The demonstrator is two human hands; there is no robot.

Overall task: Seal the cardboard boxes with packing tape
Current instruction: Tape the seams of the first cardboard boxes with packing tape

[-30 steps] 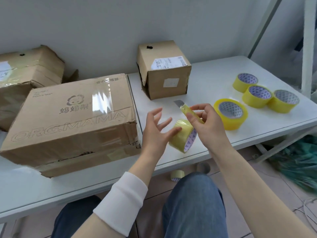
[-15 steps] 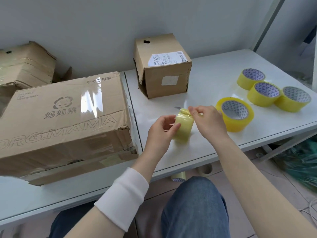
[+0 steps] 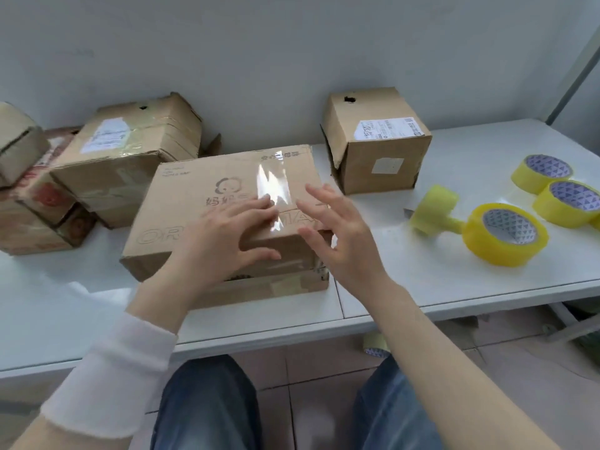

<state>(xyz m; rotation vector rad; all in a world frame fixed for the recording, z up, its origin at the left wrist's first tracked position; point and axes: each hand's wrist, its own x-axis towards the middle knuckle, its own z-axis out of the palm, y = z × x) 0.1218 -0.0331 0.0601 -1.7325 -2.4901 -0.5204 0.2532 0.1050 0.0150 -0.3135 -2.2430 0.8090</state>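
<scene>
Cardboard box [image 3: 181, 203] with printed logo sits at the table's [image 3: 422, 280] near edge. One clear tape strip [image 3: 272, 190] crosses its top; the lower front seam looks unsealed. Left hand [image 3: 224, 235] rests flat beside the strip. Right hand [image 3: 337, 241] is open with fingers spread at the box's right end, holding nothing.

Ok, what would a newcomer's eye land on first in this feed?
Both hands are at the big cardboard box in the middle of the table: the left hand lies flat on its top beside a shiny strip of clear tape, and the right hand is spread open at its right edge. Next come the bright yellow tape rolls on the table to the right, near a smaller box.
</scene>
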